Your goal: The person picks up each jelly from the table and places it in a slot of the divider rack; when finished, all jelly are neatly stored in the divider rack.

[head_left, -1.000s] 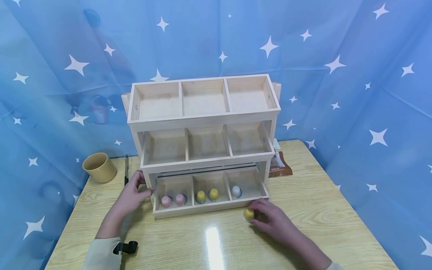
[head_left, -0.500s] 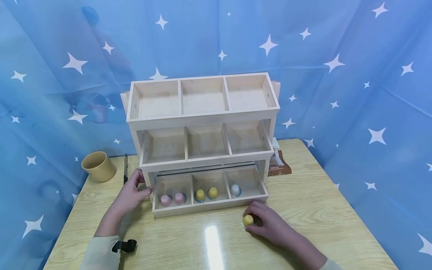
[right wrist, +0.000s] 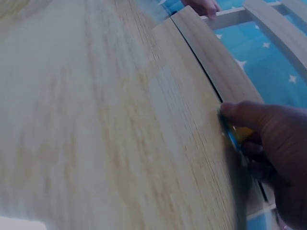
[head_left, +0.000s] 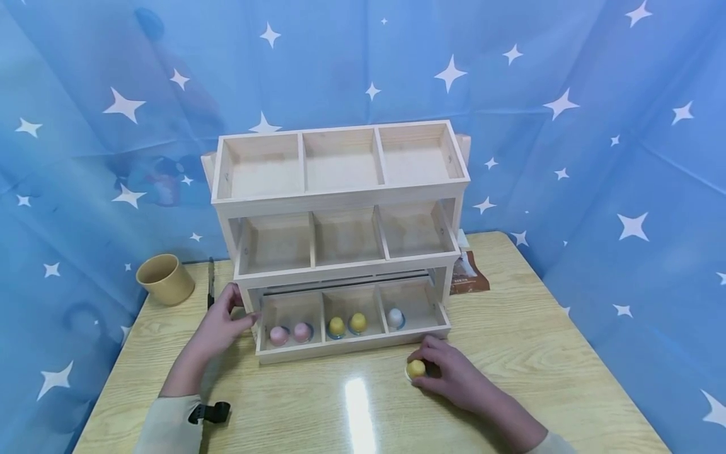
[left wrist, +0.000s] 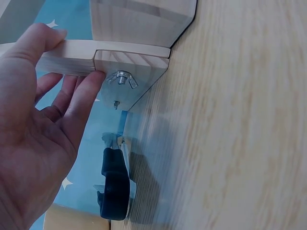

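Note:
A three-tier pale wooden shelf rack (head_left: 340, 205) stands on the table, each tier split into three compartments. At its lower left my left hand (head_left: 222, 325) grips the side post, thumb on one face and fingers on the other (left wrist: 36, 115). In front of the bottom tier's right end my right hand (head_left: 456, 375) pinches a small yellow dome-shaped piece (head_left: 416, 369) with a clear rim, at the table surface. Its yellow side (right wrist: 243, 132) is mostly hidden by the fingers. The bottom tier holds two pink pieces (head_left: 302, 333) left, two yellow pieces (head_left: 358, 323) centre, one white piece (head_left: 395, 318) right.
A tan mug (head_left: 166, 280) stands at the back left. Near it lies a black-handled tool (left wrist: 114, 184), close beside the rack. Behind the rack's right leg is a brown-and-white packet (head_left: 469, 275). A blue star-patterned curtain (head_left: 539, 157) surrounds the wooden table (head_left: 283, 403).
The right hand has drawn the yellow piece slightly nearer to the person, away from the bottom tier's front, then nearly stopped. The left hand keeps its grip on the post.

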### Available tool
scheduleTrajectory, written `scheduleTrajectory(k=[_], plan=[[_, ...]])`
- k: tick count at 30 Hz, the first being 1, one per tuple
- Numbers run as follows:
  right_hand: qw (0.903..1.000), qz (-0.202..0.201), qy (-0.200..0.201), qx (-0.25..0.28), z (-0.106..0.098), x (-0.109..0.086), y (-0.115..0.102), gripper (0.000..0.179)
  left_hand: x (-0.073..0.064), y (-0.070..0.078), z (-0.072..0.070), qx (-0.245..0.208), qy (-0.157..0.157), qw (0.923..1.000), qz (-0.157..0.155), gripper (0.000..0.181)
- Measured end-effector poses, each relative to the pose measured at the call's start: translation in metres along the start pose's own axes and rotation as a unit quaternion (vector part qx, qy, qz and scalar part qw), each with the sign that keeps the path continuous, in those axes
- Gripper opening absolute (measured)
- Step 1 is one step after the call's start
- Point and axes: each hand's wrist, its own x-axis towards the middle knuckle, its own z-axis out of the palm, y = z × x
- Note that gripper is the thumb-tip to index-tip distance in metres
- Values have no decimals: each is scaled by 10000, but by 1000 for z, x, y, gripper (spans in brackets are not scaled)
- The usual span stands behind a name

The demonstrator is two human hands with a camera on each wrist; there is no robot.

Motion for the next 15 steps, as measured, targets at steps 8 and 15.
scheduleTrajectory(k=[8,15], plan=[[9996,-223,151,31,-2,2,-5,28,0,0,0,-18,5,10000,-40,38],[9981,-353,475,-168,-17,10,-11,32,-1,1,0,30,-4,10000,-65,37]])
